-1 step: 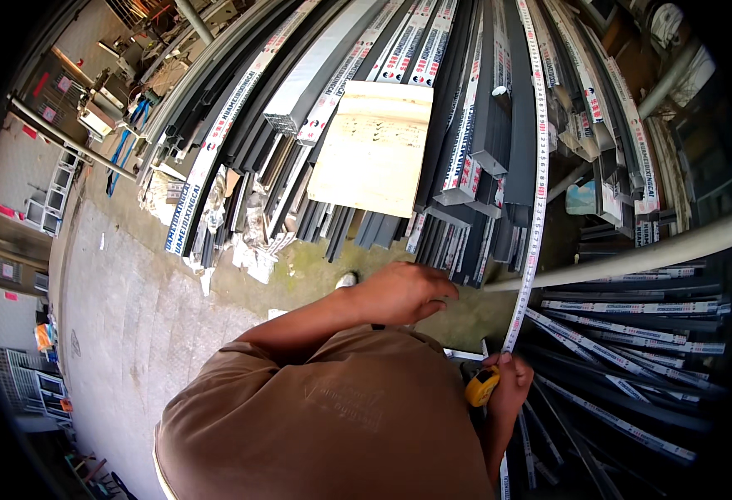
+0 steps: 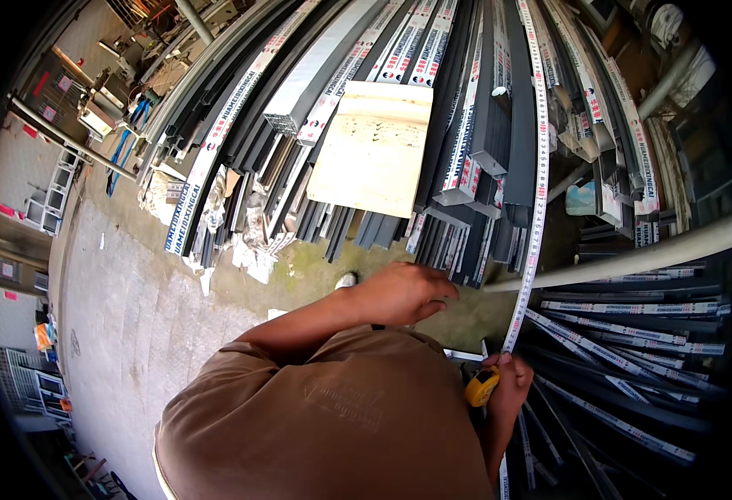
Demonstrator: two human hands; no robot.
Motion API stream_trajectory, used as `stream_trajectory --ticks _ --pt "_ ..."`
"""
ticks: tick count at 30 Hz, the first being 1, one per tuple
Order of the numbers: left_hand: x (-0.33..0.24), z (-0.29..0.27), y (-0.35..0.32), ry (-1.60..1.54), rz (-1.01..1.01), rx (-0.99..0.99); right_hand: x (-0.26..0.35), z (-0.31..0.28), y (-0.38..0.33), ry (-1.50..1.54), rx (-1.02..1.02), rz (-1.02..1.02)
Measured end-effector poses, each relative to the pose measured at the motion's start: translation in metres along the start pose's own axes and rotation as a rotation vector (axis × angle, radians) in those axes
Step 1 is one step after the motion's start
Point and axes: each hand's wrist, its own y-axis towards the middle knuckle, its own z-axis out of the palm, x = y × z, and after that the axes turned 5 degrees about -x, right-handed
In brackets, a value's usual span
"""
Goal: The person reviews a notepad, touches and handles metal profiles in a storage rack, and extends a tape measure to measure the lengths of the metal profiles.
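My right hand (image 2: pixel 512 379) is closed around a tape measure with a yellow and black case (image 2: pixel 483 386), its thumb beside the blade. The white blade (image 2: pixel 538 200) stretches away from the case, over the floor gap and along the dark metal profiles (image 2: pixel 520 158) to the upper edge of view. My left hand (image 2: pixel 412 293) hovers before the profile ends, palm down. Its fingers are loosely bent, with thumb and forefinger apart and nothing visible between them. A pale wooden board (image 2: pixel 374 150) lies on top of the stacked profiles, beyond that hand.
Long labelled profiles (image 2: pixel 241 125) fill the rack ahead. A pale round pole (image 2: pixel 633 258) crosses at the right, above more profiles (image 2: pixel 633 333) lying low. Torn white wrapping (image 2: pixel 253 258) hangs from the stack. Grey concrete floor (image 2: pixel 149 333) spreads to the left.
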Motion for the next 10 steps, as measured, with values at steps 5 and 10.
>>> stream_trajectory --ticks 5,10 --pt "-0.002 0.002 0.002 -0.002 0.007 -0.004 -0.001 -0.003 0.006 0.007 -0.002 -0.033" --pt "-0.002 0.007 0.001 -0.001 0.013 0.002 -0.007 -0.005 0.011 0.048 -0.026 0.010"
